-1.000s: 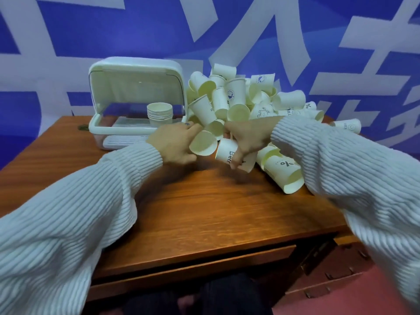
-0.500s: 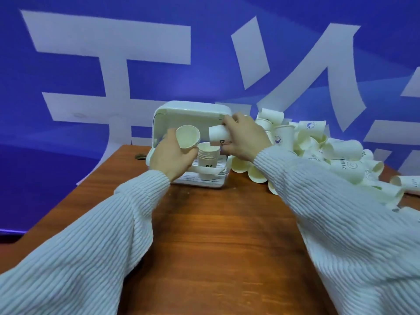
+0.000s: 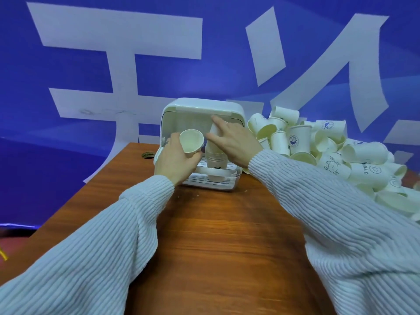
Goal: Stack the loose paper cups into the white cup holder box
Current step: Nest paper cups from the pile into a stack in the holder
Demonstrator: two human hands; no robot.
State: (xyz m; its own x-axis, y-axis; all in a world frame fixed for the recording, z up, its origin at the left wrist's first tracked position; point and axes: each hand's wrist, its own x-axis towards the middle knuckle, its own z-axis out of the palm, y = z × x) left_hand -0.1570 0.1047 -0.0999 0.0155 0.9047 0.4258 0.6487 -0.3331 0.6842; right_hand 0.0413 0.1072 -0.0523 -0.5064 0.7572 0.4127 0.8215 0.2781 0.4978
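Inside white plastic box (image 3: 236, 110), right hand (image 3: 234, 142) caps ribbed paper-cup stack (image 3: 214, 160).

Blue backdrop behind a wooden table.

A deep blue wall banner (image 3: 227, 64) fills the upper view, printed with large white strokes of lettering (image 3: 127, 37) that run off the edges. Below it stands a reddish-brown wooden table (image 3: 227, 235) with visible grain and a soft sheen from even indoor light. A small round hole (image 3: 147, 154) sits near the table's far left corner. Dark floor (image 3: 13, 242) shows at lower left.
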